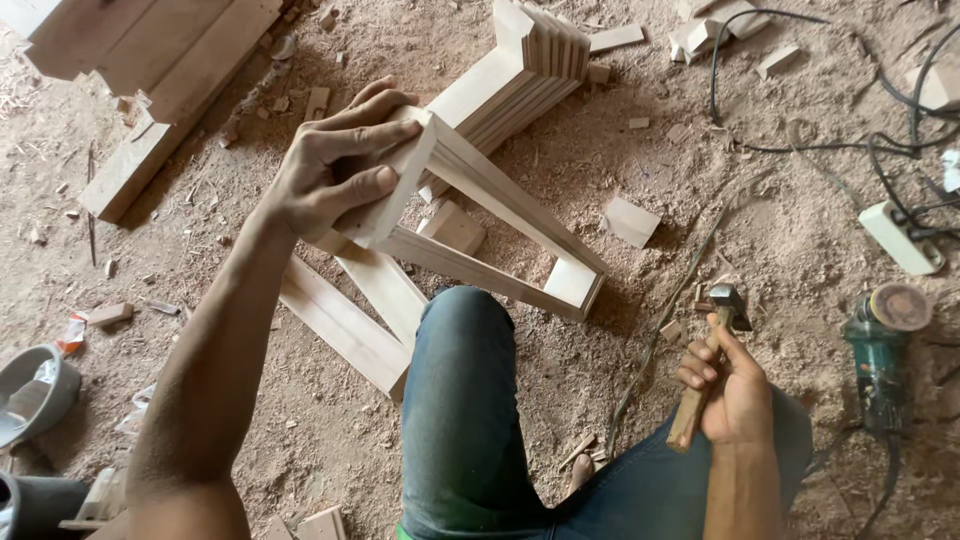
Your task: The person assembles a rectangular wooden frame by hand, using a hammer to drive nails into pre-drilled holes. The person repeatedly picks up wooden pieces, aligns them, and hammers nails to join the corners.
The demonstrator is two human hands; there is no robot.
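Observation:
My left hand (335,170) grips one short end of a rectangular pale wooden frame (480,215), holding it tilted above the sawdust floor and my knee in blue jeans (460,400). The frame's far end points down to the right. My right hand (730,385) is closed around the wooden handle of a small hammer (710,365), its metal head up, held low at the right beside my leg.
A stack of similar wooden frames (525,75) lies beyond. Loose planks (350,320) lie under the frame, and thick boards (150,60) at top left. Wood offcuts litter the sawdust. An angle grinder (880,350), power strip (900,238) and black cables (800,145) sit at right. A grey bowl (30,395) is at left.

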